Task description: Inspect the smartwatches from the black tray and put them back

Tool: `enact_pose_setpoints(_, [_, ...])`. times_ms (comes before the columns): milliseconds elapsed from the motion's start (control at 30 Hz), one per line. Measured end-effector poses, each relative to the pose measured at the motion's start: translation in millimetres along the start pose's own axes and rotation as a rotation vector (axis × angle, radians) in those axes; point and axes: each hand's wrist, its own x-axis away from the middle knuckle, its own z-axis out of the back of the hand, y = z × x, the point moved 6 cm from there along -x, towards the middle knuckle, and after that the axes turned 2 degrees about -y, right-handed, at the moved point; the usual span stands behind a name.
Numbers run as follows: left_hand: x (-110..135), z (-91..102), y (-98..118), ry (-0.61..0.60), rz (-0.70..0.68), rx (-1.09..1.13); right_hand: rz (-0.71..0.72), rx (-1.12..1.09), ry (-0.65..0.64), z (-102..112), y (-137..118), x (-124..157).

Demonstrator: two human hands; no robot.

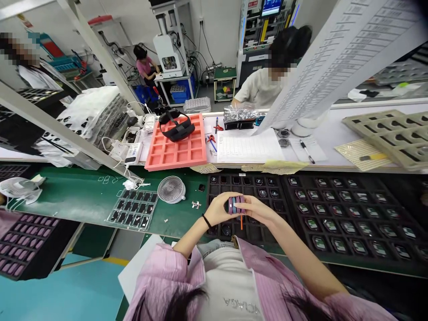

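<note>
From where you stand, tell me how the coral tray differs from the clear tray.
The coral tray is opaque; the clear tray is see-through. The coral tray lies on the white shelf, the clear tray on the green bench. A dark headset rests on the coral tray, while the clear tray holds dark pieces. Both have gridded pockets.

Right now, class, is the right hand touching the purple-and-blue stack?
Touching: the head view shows the right hand with a finger laid across the stack.
</note>
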Motion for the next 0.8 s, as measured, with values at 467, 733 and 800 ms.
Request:
enact_pose_setpoints(467, [11.9, -7.6, -1.1, -0.166, -0.013, 0.010, -0.057, -0.014, 0.096, 6.4, 36.9, -5.6])
enact_pose_setpoints(733, [53.2, 4.9, -65.4, 0.343, 0.456, 0.622, 0.001, -0.201, 0.224, 43.0, 62.0, -4.2])
enact_pose_setpoints(800, [61.2, -4.6, -81.2, 0.423, 0.598, 0.872, 0.001, -0.217, 0.237, 52.5, 66.7, -5.4])
